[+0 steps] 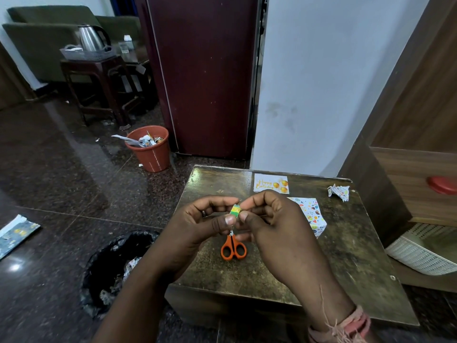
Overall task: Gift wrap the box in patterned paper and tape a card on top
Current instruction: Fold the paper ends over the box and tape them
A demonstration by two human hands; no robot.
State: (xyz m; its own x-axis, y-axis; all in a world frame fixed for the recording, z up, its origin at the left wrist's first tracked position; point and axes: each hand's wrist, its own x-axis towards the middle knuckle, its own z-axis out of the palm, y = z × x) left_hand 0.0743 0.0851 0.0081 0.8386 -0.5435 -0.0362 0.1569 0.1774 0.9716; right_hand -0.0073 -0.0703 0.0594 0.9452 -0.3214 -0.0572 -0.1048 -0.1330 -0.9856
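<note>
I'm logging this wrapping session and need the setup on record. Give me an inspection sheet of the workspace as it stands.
Surface: worn dark table, scuffed top.
Job's things: Happy Birthday card lies at the far edge; patterned paper lies flat beside the right hand; orange-handled scissors lie below the hands; no box seen.
Clutter: crumpled paper scrap at the far right corner.
Grippers: left hand and right hand both pinch a small green and yellow item, too small to identify.
Cables: nothing seen.
Surroundings: red bin full of scraps, black-lined bin, white basket, kettle on a stool.
</note>
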